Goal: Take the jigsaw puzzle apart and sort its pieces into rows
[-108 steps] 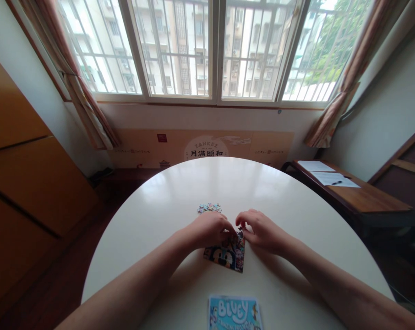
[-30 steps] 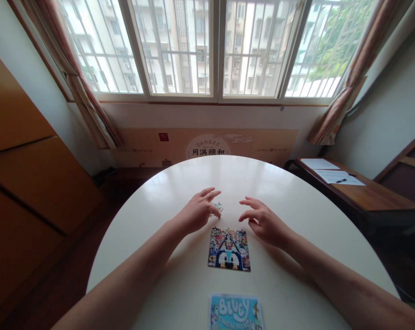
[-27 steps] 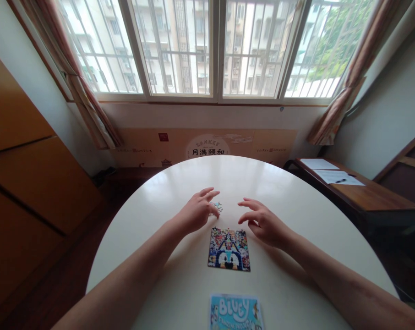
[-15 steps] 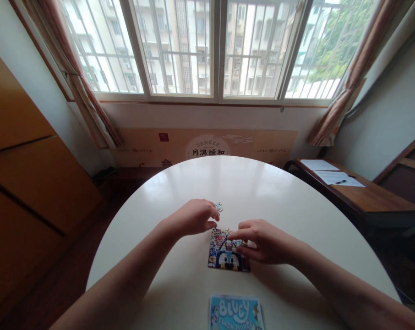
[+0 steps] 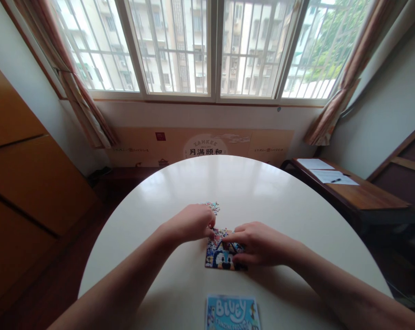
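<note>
Puzzle (image 5: 224, 260) work, joined into a small panel with a blue cartoon face, lies flat on the white bench (image 5: 152, 192) and serves as the landmark here. At its far left corner is the left hand (image 5: 196, 222), thumb and fingers curled almost together; whether a piece sits between them cannot be told. Across its right side lies the right hand (image 5: 257, 243), loosely open, forefinger stretched over the picture and thumb apart, clasping nothing visible. Just beyond the puzzle, partly behind the left hand, is a pile of loose pieces (image 5: 213, 207); on its near side, apart from it, lies a blue sheet marked "Bluey" (image 5: 232, 314). The panel is probably light and thin, stiff within each piece but weak at the joints, likely to slide on the glossy top; best steadied flat under spread fingertips, single pieces pinched by their edges.
</note>
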`<control>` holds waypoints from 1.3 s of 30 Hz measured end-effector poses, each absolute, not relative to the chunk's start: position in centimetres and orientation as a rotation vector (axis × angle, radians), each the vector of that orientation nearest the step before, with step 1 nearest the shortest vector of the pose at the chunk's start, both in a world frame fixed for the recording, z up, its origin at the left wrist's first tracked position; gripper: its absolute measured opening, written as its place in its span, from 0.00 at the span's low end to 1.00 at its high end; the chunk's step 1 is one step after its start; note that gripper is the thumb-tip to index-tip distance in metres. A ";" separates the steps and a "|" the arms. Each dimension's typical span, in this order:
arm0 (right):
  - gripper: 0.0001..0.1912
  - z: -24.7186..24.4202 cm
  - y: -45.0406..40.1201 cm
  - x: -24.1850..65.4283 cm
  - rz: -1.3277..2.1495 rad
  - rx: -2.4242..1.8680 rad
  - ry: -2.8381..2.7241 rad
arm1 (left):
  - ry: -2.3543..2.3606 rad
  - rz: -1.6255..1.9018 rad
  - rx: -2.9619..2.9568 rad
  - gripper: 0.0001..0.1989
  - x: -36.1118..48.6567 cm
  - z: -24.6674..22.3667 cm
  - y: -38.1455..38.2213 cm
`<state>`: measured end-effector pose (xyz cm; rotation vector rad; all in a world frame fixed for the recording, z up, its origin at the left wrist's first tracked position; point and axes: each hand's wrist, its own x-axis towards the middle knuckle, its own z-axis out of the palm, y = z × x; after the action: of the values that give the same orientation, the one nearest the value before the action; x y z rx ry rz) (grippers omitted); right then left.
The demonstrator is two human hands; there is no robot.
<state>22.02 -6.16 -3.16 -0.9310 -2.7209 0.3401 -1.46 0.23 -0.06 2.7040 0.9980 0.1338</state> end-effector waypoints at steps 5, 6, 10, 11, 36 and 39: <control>0.16 -3.2 -6.1 22.1 0.309 -0.895 -2.708 | 1.098 0.071 2.695 0.03 -0.8 -0.1 0.0; 0.16 -3.2 -6.1 22.1 0.305 -0.889 -2.705 | 1.119 0.043 2.695 0.03 -0.6 -0.1 -0.2; 0.13 -3.1 -6.1 22.1 0.293 -0.891 -2.703 | 1.183 0.031 2.626 0.05 -0.1 -0.2 -0.3; 0.13 -3.1 -6.1 22.1 0.290 -0.891 -2.703 | 1.184 0.047 2.583 0.05 -0.1 -0.3 -0.2; 0.07 -4.3 -4.8 22.4 0.284 -1.195 -2.147 | 0.900 0.478 1.761 0.10 -0.1 -1.3 2.1; 0.06 -4.4 -4.8 22.4 0.306 -1.158 -2.143 | 0.901 0.481 1.762 0.10 0.0 -1.2 2.0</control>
<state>22.42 -4.80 -4.43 -1.1578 -2.1434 0.3062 -0.04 2.00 -1.23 1.7615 0.9006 0.4813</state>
